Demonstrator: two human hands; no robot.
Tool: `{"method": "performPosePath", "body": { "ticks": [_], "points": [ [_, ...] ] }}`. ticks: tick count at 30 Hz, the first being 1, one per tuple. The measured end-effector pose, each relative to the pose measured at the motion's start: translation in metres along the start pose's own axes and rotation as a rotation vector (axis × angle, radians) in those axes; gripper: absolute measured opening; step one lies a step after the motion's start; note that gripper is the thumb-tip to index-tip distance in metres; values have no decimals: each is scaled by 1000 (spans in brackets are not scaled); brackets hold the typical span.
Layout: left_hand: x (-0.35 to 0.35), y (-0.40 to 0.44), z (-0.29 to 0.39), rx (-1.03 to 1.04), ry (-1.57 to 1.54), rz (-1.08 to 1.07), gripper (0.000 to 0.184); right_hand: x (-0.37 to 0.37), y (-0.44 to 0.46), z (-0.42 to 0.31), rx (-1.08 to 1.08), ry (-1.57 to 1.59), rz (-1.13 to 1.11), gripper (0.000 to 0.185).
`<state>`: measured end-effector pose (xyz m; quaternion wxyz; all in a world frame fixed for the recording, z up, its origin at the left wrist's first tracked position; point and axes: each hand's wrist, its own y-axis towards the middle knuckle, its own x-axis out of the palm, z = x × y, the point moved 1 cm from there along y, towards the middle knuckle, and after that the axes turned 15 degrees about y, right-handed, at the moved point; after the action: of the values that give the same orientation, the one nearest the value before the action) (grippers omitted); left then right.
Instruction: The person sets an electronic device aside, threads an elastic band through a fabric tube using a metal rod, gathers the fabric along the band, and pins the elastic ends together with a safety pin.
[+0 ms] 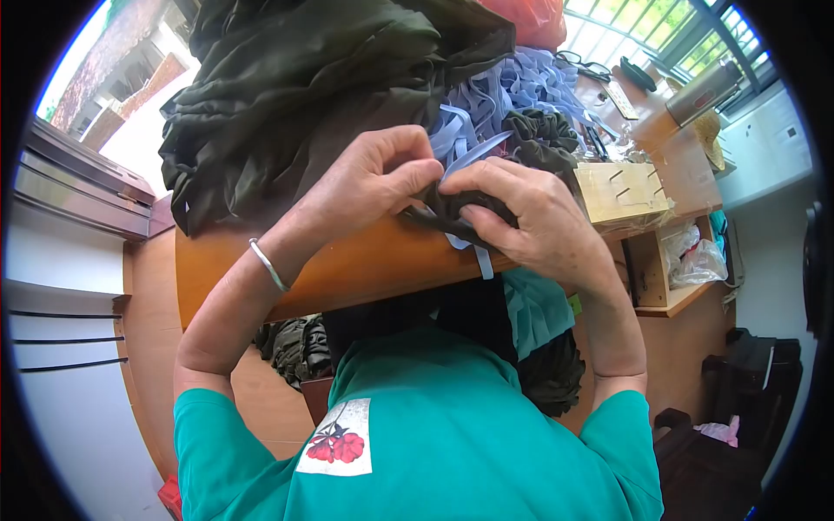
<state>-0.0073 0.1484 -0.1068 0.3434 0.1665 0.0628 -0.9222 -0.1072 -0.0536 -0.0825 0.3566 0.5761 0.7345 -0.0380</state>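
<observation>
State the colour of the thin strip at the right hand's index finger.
Pale blue; the strip shows best in the head view, beside the right hand.

Okay, so the tally: one left hand (pixel 382 178), one right hand (pixel 530 208), one bracelet (pixel 268 265), one pair of glasses (pixel 583 65), one reddish bag (pixel 532 24), one pale wooden block (pixel 618 198), plus one flower print (pixel 339 438) on one green shirt (pixel 443 434).

Dark cloth (pixel 452 203) partly hidden by right fingers (pixel 488 179), red bag (pixel 537 23) cut off above
</observation>
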Motion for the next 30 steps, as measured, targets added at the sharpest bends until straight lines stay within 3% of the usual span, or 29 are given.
{"method": "performPosePath", "body": {
  "ticks": [2,3,6,10,12,13,14,18,19,23,30],
  "points": [
    [1,1,1,19,58,-35,19,8,0,6,-15,50,41,24],
    [-2,1,4,43,97,-23,19,8,2,2,138,164,41,23],
    [-18,0,18,127,204,16,15,14,12,-1,83,274,142,24],
    [-44,-13,47,311,100,202,12,24,43,-8,-86,366,250,24],
    [-58,-29,66,326,267,335,5,35,58,-9,-160,381,272,28],
    [-68,-39,76,335,391,299,18,41,65,-11,-189,392,269,30],
    [-69,-44,83,319,479,316,16,45,71,-12,-220,404,265,31],
    [-70,-55,84,374,893,380,12,64,70,1,-231,314,82,46],
    [-67,-53,76,330,889,360,20,70,68,6,-187,306,43,52],
    [-65,-39,47,300,827,336,16,88,57,22,-203,126,116,56],
    [-70,-37,21,228,682,375,12,88,47,28,-108,-110,44,62]
  ]
}}
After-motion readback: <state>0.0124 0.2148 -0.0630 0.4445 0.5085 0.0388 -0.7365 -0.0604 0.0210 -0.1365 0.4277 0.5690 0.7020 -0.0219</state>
